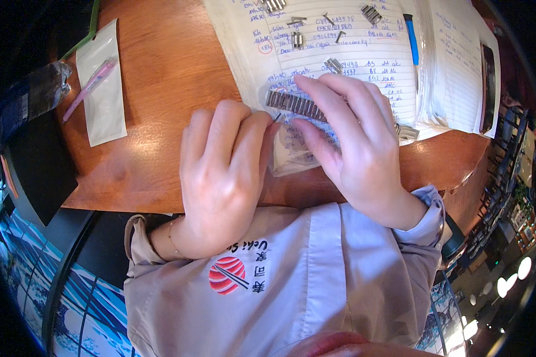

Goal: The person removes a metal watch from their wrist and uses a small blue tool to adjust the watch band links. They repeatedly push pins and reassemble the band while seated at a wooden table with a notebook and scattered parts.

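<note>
A metal watch band (295, 105) made of narrow links lies over the open notebook (375, 50). My right hand (363, 134) is closed around the band, its thumb on the near side and index finger on the far side. The band's right end is hidden behind those fingers. Just left of the band, my left hand (223, 152) pinches a small thin metal pin (277, 118), with only the tip showing past the fingertips. Loose band links (333, 65) rest on the page beyond my right hand, and another link piece (406, 132) sits beside its wrist side.
More links (371, 13) and small pins (340, 37) are scattered over the page. A blue pen (411, 41) lies along the notebook's fold, a dark flat object (488, 89) at its right edge. On the left, a pink pen (89, 89) rests on a white pouch (104, 113).
</note>
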The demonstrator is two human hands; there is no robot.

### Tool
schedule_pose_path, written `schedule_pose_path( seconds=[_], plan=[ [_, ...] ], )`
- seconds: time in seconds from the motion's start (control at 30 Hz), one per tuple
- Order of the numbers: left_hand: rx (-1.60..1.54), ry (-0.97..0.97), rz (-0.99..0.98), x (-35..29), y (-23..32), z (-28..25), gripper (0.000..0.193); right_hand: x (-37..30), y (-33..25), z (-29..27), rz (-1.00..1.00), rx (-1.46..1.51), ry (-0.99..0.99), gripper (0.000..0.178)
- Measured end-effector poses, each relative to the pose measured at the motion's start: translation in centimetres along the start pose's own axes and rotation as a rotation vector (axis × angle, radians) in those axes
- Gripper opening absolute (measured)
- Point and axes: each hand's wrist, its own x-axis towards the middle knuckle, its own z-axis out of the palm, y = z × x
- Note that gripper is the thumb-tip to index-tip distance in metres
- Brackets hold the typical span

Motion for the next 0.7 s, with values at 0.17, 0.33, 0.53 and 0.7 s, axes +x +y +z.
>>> schedule_pose_path(
  seconds=[0.17,0.33,0.53,0.7],
  plan=[
    [-0.01,0.052,-0.033,-0.1,0.0,-0.1,0.019,-0.2,0.1,0.3,-0.003,0.014,-0.033,0.031],
    [-0.117,0.037,-0.146,0.4,0.0,-0.8,0.016,-0.2,0.6,1.0,-0.052,-0.03,0.005,0.024],
    [-0.324,0.013,-0.161,0.9,-1.5,-0.2,0.014,0.6,-0.1,0.2,0.051,0.058,-0.104,0.021],
    [-0.375,-0.069,-0.186,0.8,-1.6,-0.2,0.013,1.0,-0.3,-0.1,0.079,0.068,-0.109,0.02]
  ],
)
